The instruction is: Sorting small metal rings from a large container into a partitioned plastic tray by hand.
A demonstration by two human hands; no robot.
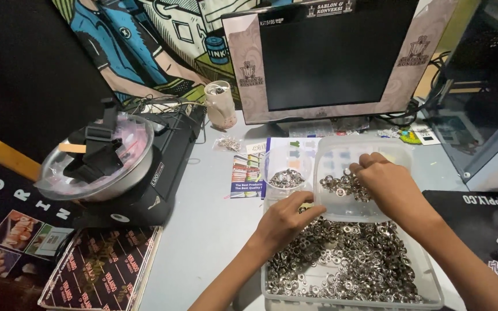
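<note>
The left hand (pixel 283 217) has its fingertips drawn together at the near rim of the smaller clear tub, seemingly pinching one of the small metal rings (pixel 347 259), though the piece itself is too small to make out between the fingers. The right hand (pixel 384 181) curls palm-down with its fingertips dipped into the little heap of rings (pixel 336 185) inside the smaller clear tub (pixel 341 213); whether those fingers pinch a ring or only touch the pile cannot be told. That tub sits at 12 o'clock on the large clear tray (pixel 427 288), whose floor is thickly spread with silver rings from the hands down toward 6 o'clock. Just at 9 o'clock of the smaller tub stands a round clear cup (pixel 286 158) with another small heap of rings in its bottom, resting on a colourful printed leaflet (pixel 246 173). Further out at 12 o'clock is a dark computer monitor (pixel 327 55) with a pale patterned frame, and a small whitish jar (pixel 220 103) stands at its left foot. At 9 o'clock a shallow metal bowl (pixel 102 161) holding a black strap sits on a black machine (pixel 165 167). The grey table (pixel 208 230) carries it all.
</note>
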